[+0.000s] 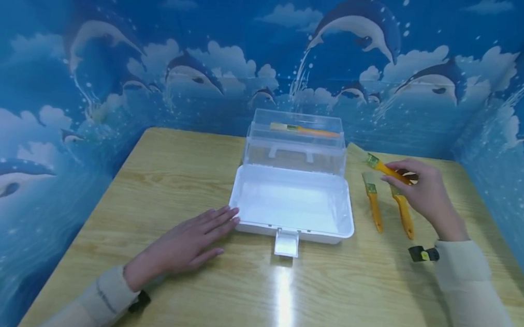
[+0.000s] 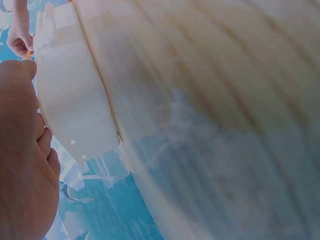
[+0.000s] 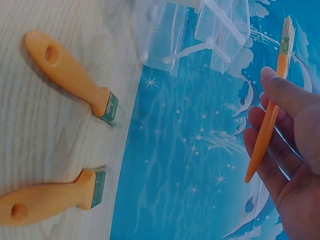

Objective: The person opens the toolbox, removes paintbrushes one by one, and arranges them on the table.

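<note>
Between thumb and fingers, my right hand (image 1: 429,193) pinches the orange handle of a paintbrush (image 1: 382,167), its pale bristles pointing left toward the open box. In the right wrist view this held brush (image 3: 270,117) is raised off the table. Two more paintbrushes, one (image 1: 373,202) nearer the box and another (image 1: 404,212) under the right hand, lie on the table. My left hand (image 1: 190,240) lies with fingers extended, fingertips at the front left corner of the white box (image 1: 293,200). A further paintbrush (image 1: 304,130) lies in the raised clear tray (image 1: 295,158) behind the box.
The wooden table (image 1: 181,177) ends at a back edge just behind the box. A latch flap (image 1: 286,243) hangs at the box's front. Blue dolphin-printed cloth (image 1: 235,36) surrounds the table at the back and sides.
</note>
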Demonstrator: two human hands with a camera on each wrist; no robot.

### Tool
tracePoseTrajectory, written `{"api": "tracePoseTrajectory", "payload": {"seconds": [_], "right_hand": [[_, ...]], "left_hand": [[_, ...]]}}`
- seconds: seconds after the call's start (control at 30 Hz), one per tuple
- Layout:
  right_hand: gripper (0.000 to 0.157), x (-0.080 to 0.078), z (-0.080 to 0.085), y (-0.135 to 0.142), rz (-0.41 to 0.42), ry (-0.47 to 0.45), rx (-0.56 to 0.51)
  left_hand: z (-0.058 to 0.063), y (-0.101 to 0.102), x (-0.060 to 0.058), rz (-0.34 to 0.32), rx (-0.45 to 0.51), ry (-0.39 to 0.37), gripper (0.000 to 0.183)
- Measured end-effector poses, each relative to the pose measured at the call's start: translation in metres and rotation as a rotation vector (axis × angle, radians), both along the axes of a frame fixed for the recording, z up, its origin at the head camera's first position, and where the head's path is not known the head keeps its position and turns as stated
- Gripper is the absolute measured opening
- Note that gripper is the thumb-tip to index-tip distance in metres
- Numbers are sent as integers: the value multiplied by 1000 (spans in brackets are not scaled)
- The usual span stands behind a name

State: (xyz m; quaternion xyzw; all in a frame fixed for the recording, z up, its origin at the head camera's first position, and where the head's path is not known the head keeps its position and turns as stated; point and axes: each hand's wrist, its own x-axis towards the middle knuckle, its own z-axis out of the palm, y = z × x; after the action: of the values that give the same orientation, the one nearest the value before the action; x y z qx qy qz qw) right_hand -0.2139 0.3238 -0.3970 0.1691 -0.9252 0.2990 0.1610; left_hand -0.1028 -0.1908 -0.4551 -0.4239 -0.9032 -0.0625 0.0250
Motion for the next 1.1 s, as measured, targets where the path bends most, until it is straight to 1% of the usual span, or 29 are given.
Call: {"api": "tracePoseTrajectory", "payload": {"seconds": [0.23,0.47,0.73,1.1], "right_hand": [[24,3,-2,8,-11,-7,-19],[24,6,-7,15,-23,-6,-34],[22,13,-12,23,-47,-16,-45],[24,21,-29,34,-84,-43,-52]], "left_hand": [[-2,0,-1,-1,0,3,68],[0,1,0,3,-10,-1,68],[-1,0,0,5,-18,5,68],[-3,-1,-1,9,-8,-9,69]]}}
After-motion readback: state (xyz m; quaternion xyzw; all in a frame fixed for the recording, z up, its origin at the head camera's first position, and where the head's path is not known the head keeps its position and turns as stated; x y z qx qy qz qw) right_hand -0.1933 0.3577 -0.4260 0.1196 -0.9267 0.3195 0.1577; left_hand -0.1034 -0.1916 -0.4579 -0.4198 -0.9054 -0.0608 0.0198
